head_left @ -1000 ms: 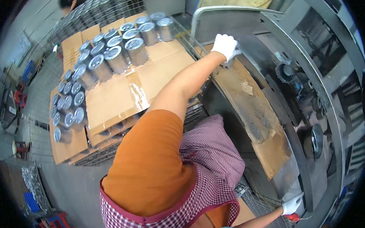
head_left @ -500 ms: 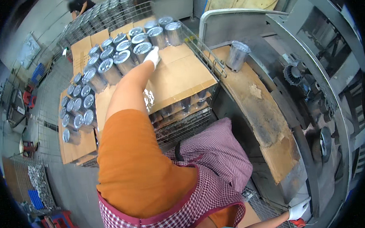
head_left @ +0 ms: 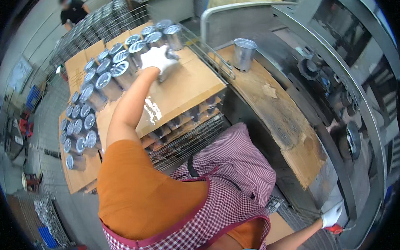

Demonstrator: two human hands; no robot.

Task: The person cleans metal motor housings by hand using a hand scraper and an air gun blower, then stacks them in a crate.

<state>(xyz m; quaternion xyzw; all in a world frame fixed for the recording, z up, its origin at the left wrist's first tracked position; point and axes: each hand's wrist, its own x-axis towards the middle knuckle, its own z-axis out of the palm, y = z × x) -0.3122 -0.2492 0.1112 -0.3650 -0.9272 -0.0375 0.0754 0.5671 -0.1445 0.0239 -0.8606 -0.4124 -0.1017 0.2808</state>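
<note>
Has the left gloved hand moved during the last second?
Yes. The left hand left the metal guard rail and now rests on a tin can on the cardboard sheet.

Cardboard sheet (head_left: 185, 92) tops a stacked wire cage (head_left: 182, 139); rows of shiny metal cans (head_left: 117, 72) stand along its far and left edges, near right part bare. Lower cardboard layers (head_left: 77, 175) at left carry more cans. One lone can (head_left: 243, 54) stands on the worn wooden bench (head_left: 275, 117), far end.

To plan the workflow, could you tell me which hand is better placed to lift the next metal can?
Left: the left hand is at the metal cans on the cardboard; the right hand sits low by the machine, far off.
</note>
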